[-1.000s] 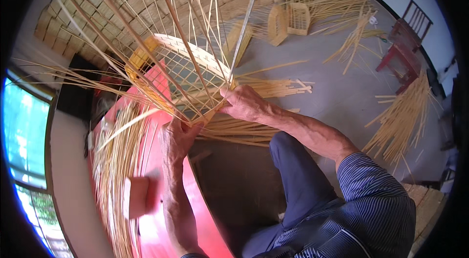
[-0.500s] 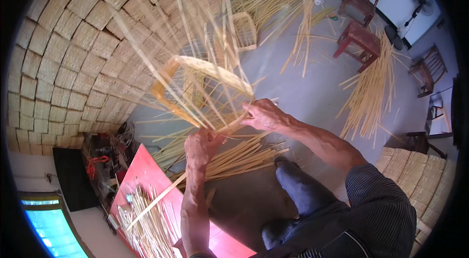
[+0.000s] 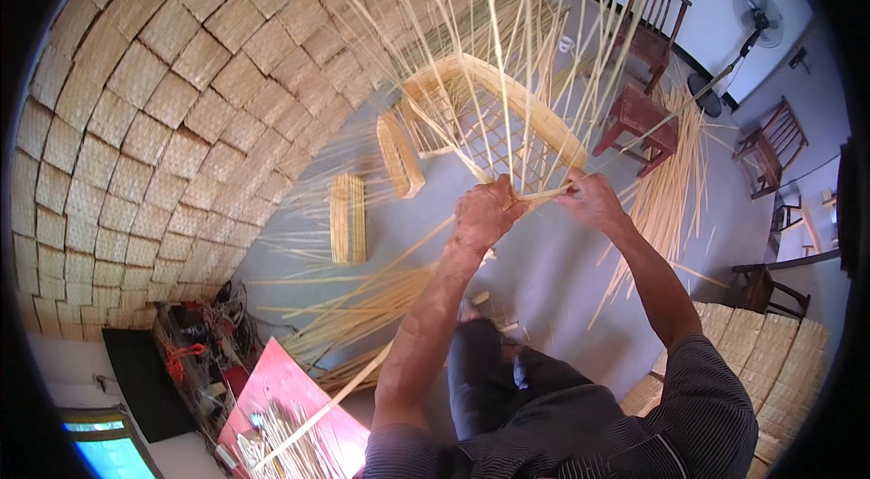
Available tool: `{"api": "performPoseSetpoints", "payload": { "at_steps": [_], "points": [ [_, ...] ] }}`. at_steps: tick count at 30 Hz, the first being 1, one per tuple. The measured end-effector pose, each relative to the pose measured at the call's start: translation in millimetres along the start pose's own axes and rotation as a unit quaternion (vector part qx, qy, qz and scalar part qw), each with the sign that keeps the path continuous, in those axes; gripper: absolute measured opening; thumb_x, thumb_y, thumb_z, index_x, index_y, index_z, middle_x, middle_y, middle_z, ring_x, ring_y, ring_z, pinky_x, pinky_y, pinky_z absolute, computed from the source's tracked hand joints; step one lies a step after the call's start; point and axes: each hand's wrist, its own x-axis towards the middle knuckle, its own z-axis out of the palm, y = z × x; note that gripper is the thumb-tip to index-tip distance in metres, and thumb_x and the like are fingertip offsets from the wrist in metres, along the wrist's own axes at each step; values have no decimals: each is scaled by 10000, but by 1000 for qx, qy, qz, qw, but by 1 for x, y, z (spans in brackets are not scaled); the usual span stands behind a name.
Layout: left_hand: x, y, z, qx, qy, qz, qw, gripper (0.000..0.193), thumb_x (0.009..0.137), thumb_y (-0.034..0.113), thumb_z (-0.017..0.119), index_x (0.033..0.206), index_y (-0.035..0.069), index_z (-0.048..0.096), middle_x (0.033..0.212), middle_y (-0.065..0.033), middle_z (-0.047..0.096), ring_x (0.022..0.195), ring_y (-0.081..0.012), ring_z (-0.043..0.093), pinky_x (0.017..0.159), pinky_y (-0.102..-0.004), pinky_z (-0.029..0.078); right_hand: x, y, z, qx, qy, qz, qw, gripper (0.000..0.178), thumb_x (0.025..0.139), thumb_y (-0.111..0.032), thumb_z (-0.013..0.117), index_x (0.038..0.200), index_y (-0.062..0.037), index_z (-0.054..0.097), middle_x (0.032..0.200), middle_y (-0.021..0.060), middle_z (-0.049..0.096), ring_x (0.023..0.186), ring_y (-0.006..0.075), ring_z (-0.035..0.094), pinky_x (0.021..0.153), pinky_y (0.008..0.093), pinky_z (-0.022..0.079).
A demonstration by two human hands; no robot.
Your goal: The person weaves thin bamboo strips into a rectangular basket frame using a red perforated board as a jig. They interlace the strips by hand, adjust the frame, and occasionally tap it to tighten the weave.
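Note:
A half-woven bamboo basket (image 3: 536,109) hangs tilted in front of me. It has a pale band for a side wall, an open lattice base, and many long upright strips fanning up and outward. At its near edge, my left hand (image 3: 487,212) is closed on the band's left part. My right hand (image 3: 594,201) pinches the same near edge farther right. A thin bamboo strip runs along that edge between the two hands. Another long flat strip (image 3: 340,405) trails from beneath my left forearm down to the lower left. My fingertips are partly hidden.
Woven blocks (image 3: 136,130) are stacked high at left. Two woven pieces (image 3: 348,221) stand on the floor, near loose bamboo strips (image 3: 372,302). A pink board (image 3: 288,379) holds more strips. A red stool (image 3: 639,127), chair (image 3: 651,30) and fan (image 3: 758,15) stand at right.
The basket and both hands have shifted to the right in the view, and the basket has turned, showing more of its lattice base. Both hands still grip its near edge.

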Motion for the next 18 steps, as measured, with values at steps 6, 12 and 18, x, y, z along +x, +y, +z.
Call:
{"api": "performPoseSetpoints", "payload": {
  "at_steps": [6,12,18],
  "points": [
    [88,-12,-23,-84,100,114,985,659,844,234,762,1400,144,420,848,-148,700,758,-372,691,673,-467,540,93,57,-30,-37,56,62,996,349,779,-151,780,1083,-24,666,897,187,732,850,323,729,745,377,568],
    [166,-141,32,-107,57,51,991,641,834,224,739,1383,109,429,867,-154,702,731,-394,685,681,-477,548,242,183,-53,-48,101,36,993,363,763,-218,790,1047,-16,689,868,171,722,821,350,706,766,427,537],
    [186,-229,83,-91,-46,-122,987,566,844,275,723,1328,107,481,939,-173,718,851,-410,687,728,-504,539,410,213,-78,-239,99,53,965,318,781,-246,784,980,-11,706,855,142,720,800,362,696,774,404,526]
  ]
}}
